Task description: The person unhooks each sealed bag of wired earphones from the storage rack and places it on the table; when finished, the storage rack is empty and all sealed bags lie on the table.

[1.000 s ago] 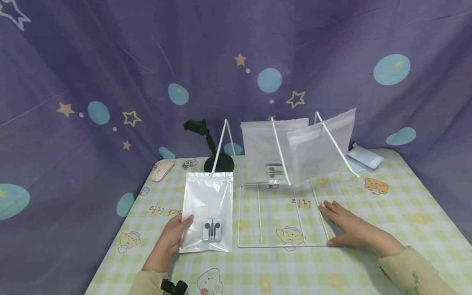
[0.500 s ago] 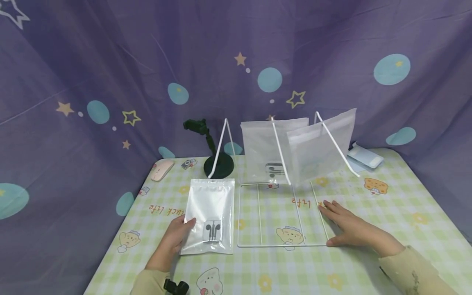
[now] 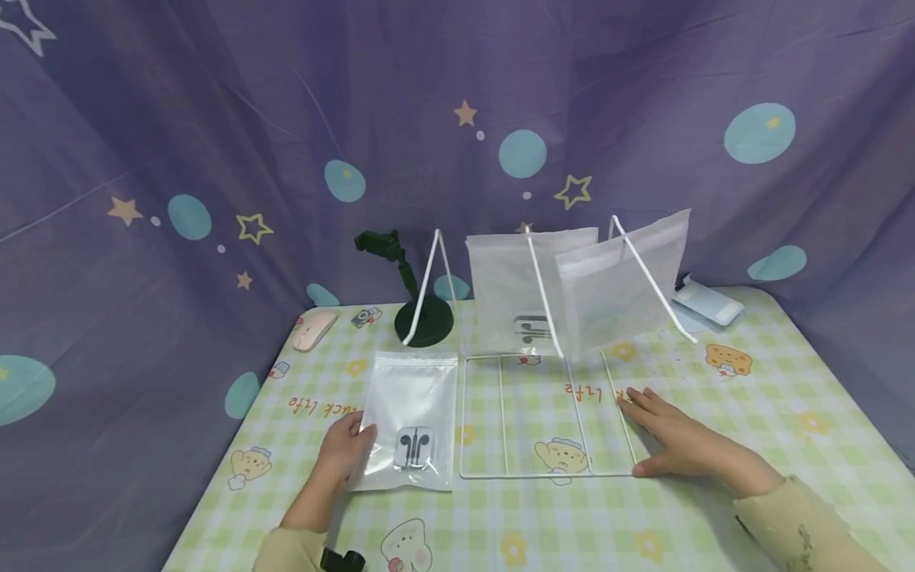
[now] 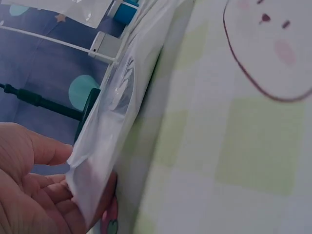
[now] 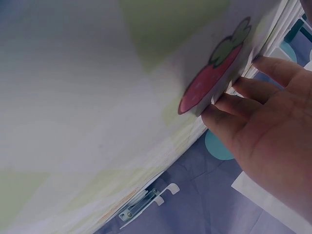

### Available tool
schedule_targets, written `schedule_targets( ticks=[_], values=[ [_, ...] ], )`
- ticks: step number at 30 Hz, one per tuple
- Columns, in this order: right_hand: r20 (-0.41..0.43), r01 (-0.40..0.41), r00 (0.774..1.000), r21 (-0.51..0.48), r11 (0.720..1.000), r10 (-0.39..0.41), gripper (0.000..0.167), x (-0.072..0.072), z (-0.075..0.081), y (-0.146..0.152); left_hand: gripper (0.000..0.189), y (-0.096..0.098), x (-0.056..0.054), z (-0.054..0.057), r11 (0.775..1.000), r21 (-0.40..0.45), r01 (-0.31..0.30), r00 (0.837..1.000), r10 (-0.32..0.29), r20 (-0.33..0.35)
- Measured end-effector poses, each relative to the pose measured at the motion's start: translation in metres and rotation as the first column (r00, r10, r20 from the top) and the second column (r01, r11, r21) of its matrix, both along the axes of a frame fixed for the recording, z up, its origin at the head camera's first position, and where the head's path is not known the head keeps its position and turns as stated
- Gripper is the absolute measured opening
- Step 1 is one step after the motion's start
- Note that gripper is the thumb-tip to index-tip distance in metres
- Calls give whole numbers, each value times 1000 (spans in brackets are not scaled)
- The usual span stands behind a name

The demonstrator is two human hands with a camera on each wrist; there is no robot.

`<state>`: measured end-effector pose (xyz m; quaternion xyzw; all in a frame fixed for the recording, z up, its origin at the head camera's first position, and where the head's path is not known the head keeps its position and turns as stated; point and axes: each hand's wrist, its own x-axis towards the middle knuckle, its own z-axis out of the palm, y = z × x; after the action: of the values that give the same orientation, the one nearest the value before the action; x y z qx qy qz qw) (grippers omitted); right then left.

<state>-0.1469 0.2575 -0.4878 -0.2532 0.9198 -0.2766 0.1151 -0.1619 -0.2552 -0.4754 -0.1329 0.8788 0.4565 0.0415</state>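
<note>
My left hand point(image 3: 343, 451) pinches the left edge of a clear-and-white zip bag point(image 3: 422, 389) between thumb and fingers. The bag lies low over the tablecloth, its zip end pointing away, and a small square case with dark earphones point(image 3: 414, 448) shows through it. In the left wrist view the bag point(image 4: 105, 136) appears edge-on, thumb on one face and fingers behind. A white wire rack point(image 3: 546, 477) stands just right of the bag. My right hand point(image 3: 682, 441) rests on the table at the rack's right side, fingers spread and holding nothing; its fingertips touch the cloth in the right wrist view.
Two frosted zip bags point(image 3: 500, 278) stand between the rack's upright wire dividers, one with earphones showing. Behind are a dark green stand point(image 3: 424, 320), a pink mouse point(image 3: 314, 330) and a pale blue box point(image 3: 708, 303). A purple curtain point(image 3: 400, 95) hangs beyond the checked table.
My left hand has lowered the zip bag from a more raised tilt to nearly flat, drawing its top end nearer and shifting it slightly right. The right hand and the rack stay put.
</note>
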Motion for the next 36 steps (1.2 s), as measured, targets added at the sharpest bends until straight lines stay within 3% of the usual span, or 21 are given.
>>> schedule_targets(
  ticks=[5, 11, 15, 19, 25, 30, 34, 36],
  values=[
    [-2, 3, 1000, 4, 1000, -3, 103, -1, 2, 1, 44, 0, 3, 6, 990, -138, -16, 1000, 15, -10],
    [3, 5, 1000, 8, 1000, -5, 103, -2, 3, 1, 42, 5, 1, 17, 951, -309, -4, 998, -13, -55],
    [6, 5, 1000, 9, 1000, -5, 102, -1, 4, 0, 40, 15, -2, 25, 941, -339, 15, 990, -62, -127],
    [5, 6, 1000, 10, 1000, -6, 103, -1, 5, 1, 37, 30, -5, 32, 944, -326, 49, 969, -124, -213],
    [7, 3, 1000, 2, 1000, -3, 103, 0, 3, 1, 32, 56, -10, 40, 954, -270, 131, 924, -216, -315],
    [19, 1, 1000, -9, 1000, -1, 103, 1, 2, 1, 29, 76, -17, 44, 945, -225, 238, 865, -312, -393],
    [26, -2, 1000, -17, 1000, 2, 103, 1, 2, 1, 31, 92, -25, 48, 925, -217, 312, 803, -378, -460],
    [28, -4, 1000, -18, 1000, 5, 102, 1, 2, 0, 33, 101, -29, 51, 922, -198, 334, 790, -388, -474]
  ],
)
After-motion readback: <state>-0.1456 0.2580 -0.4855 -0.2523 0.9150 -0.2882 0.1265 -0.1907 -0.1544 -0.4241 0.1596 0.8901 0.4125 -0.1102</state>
